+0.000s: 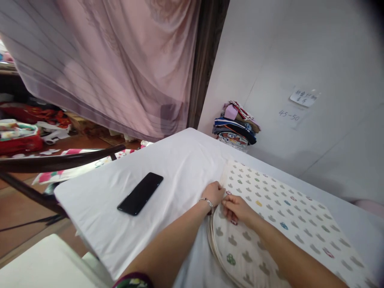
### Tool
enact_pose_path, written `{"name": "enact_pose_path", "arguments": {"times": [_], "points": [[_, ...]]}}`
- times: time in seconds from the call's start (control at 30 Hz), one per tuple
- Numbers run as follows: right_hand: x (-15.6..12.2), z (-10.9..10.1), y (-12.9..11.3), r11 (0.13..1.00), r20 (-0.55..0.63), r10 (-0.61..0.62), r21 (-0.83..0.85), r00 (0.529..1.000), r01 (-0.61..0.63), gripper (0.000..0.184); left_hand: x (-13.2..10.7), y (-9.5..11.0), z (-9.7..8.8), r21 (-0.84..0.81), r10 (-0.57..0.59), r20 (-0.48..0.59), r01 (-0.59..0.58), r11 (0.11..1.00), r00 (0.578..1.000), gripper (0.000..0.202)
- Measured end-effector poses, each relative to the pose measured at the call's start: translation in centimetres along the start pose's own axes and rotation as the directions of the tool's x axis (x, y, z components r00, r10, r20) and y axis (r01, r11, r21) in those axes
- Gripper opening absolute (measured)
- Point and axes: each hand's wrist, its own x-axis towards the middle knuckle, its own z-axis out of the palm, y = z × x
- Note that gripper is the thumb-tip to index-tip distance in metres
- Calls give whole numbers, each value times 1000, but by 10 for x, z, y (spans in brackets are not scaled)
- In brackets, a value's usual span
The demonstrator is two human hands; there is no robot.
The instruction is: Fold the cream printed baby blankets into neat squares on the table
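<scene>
A cream cloth printed with grey rabbit-like shapes and a few coloured ones lies over the right part of the white-covered table. Its layered left edge curves down toward me. My left hand, with a bracelet at the wrist, is closed at that edge, its fingertips partly hidden. Just to the right, my right hand has its fingers curled and pinched on the same edge, nearly touching the left hand. A black phone lies flat on the table, left of both arms.
The white tabletop meets a pale wall bearing a paper note. Folded cloths are stacked behind its far edge. A pink curtain hangs beyond. A dark chair stands left, and a red basket sits farther back.
</scene>
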Motion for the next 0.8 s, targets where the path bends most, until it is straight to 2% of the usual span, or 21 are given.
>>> {"name": "enact_pose_path", "arguments": {"times": [0.1,0.17,0.23,0.3,0.43,0.63,0.7,0.8], "points": [[21,-28,-2,987,-195,-134,-110,972,114,16,0,0,0,10,-17,-23,17,1000,1000,19],[42,-47,-5,936,-324,-233,-332,917,120,16,-1,2,-1,15,-37,-20,38,999,999,23],[66,-63,-7,825,-368,-327,-560,870,73,21,-2,4,-2,24,-54,-11,54,998,998,29],[88,-74,-8,737,-363,-362,-676,859,25,28,-4,6,-4,44,-56,-3,56,997,998,31],[119,-96,-3,687,-366,-319,-725,874,-53,36,-5,7,-5,97,-31,20,29,995,999,25],[128,-120,14,611,-405,-300,-777,864,-152,38,-4,5,-2,138,-11,30,7,990,999,20],[130,-122,9,591,-414,-322,-791,851,-160,35,-4,4,1,148,-7,24,4,989,1000,19],[139,-123,-10,577,-447,-346,-795,825,-188,34,-5,4,4,173,5,18,-8,985,1000,21]]}}
